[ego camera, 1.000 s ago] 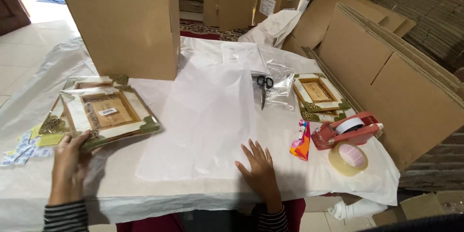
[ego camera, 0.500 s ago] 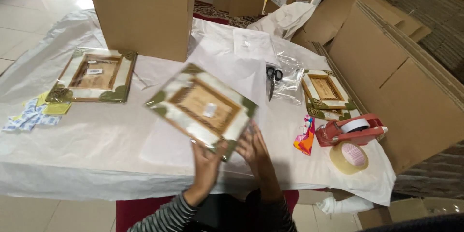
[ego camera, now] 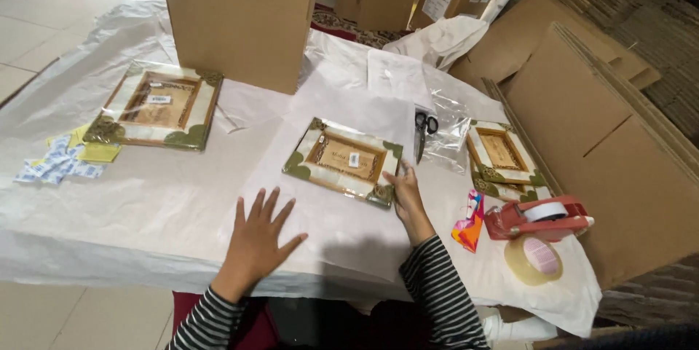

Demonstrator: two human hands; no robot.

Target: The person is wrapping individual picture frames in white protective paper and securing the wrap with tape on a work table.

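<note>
A gold-edged picture frame [ego camera: 342,162] is laid on white wrapping paper [ego camera: 349,226] mid-worktop, pinched at its right corner by the right hand [ego camera: 405,193]; the left hand [ego camera: 256,237] is pressed flat, fingers spread. Nothing is folded yet.

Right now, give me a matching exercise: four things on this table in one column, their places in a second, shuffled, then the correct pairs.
Things:
1. scissors
2. red tape dispenser
3. picture frame at the right hand
4. left hand

Places:
A. flat on the white paper, near the table's front edge
B. at the table's right end, above a loose roll of clear tape
C. centre of the white paper sheet, right hand touching its corner
D. beside a clear plastic bag, behind the right hand

Pairs: 1-D, 2-B, 3-C, 4-A
</note>
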